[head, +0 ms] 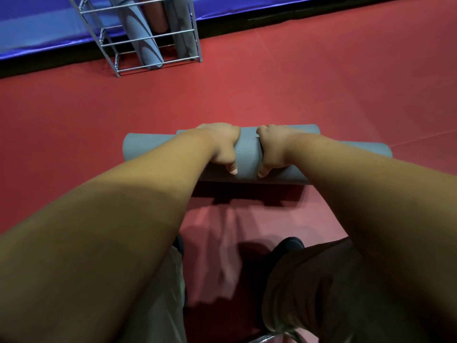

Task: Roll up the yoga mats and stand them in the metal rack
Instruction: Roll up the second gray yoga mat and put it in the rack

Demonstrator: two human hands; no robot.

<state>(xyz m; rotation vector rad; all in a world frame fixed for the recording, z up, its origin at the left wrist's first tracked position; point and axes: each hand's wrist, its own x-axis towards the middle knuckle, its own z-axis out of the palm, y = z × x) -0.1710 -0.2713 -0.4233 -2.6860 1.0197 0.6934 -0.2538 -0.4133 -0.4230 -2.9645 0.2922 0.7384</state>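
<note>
Red floor (321, 82), mat (248, 154) in hands (222, 144) (273, 151)

Open floor (321, 90) before part-filled rack (158, 49)

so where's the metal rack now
The metal rack is upper left in the head view, on the red floor by the blue padding, beyond the grey mat.

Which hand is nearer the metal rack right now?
Left. The left hand grips the rolled grey mat on the side toward the metal rack, which stands up-left; the right hand grips the mat just beyond it, farther away.
</note>
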